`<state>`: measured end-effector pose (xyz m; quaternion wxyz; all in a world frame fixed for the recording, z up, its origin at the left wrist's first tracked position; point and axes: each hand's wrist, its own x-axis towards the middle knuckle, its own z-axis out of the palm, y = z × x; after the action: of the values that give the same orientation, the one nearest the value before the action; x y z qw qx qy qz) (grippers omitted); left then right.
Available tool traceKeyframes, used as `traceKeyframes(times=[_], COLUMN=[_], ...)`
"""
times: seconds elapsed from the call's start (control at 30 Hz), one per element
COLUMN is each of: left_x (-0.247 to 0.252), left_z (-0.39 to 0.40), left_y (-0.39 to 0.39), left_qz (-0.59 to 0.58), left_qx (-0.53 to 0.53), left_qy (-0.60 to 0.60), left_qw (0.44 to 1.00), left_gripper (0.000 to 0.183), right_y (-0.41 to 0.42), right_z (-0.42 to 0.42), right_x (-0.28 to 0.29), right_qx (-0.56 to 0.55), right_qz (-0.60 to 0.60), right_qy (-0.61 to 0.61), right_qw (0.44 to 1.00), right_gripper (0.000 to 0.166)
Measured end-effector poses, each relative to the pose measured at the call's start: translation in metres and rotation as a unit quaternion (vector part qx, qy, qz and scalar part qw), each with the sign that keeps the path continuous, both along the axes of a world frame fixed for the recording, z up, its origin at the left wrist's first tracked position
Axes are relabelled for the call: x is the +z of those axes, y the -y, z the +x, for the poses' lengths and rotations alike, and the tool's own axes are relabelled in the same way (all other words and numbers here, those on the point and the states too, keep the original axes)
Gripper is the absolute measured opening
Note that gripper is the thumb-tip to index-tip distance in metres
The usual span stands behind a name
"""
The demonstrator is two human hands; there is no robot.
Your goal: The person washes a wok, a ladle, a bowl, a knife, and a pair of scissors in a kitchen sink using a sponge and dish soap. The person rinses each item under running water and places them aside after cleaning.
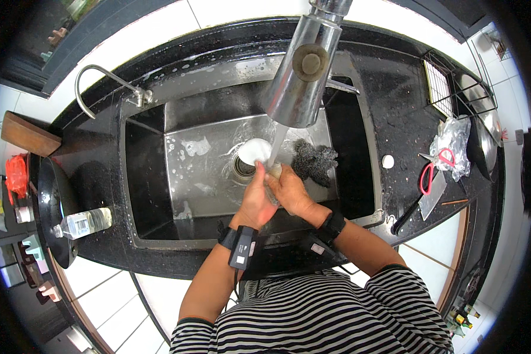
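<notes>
Both of my hands are together over the stainless steel sink (212, 168), under the running water of the chrome faucet head (303, 75). Between my left hand (257, 201) and my right hand (294, 190) is a translucent object (274, 170), gripped by both and mostly hidden by the fingers; its kind is unclear. A smooth white rounded piece (254, 151) shows at the tip of my left thumb, above the drain (242, 171). Whether it is joined to the translucent object cannot be told. Dark mesh scouring pads (315, 161) lie in the sink to the right of my hands.
Right counter: red-handled scissors (427, 177), a cleaver (432, 197), a plastic bag (453, 141), a white cap (387, 161) and a wire rack (462, 84). Left: a clear bottle (86, 223), a wok (55, 208), a wooden block (30, 134) and a thin curved tap (110, 79).
</notes>
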<state>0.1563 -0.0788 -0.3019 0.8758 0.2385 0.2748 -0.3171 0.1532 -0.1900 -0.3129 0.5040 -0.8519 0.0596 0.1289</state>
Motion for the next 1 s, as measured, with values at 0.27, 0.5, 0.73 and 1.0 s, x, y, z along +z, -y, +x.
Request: traceKeyframes(times=[0.27,0.5,0.73,1.0], left_x=[-0.025,-0.02,0.002,-0.014], left_z=[0.006,0.018,0.02,0.011], left_y=[-0.021,-0.026,-0.028,-0.047], left_qz=[0.103,0.118,0.111,0.149], left_qx=[0.002,0.074,0.081,0.112], left_qy=[0.041,0.029,0.04,0.03], left_qw=[0.994,0.99,0.99,0.982], left_gripper=[0.043,0.04,0.039,0.026], right_y=[0.016,0.039,0.073,0.075], right_z=[0.004,-0.024,-0.006,0.006], right_x=[0.007,0.009,0.035,0.088], right_qx=[0.086,0.121,0.189,0.201], right_qz=[0.01,0.248,0.111,-0.117], right_qy=[-0.01,-0.233,-0.184,-0.066], right_qw=[0.996,0.933,0.958,0.97], right_gripper=[0.033,0.023,0.029,0.04])
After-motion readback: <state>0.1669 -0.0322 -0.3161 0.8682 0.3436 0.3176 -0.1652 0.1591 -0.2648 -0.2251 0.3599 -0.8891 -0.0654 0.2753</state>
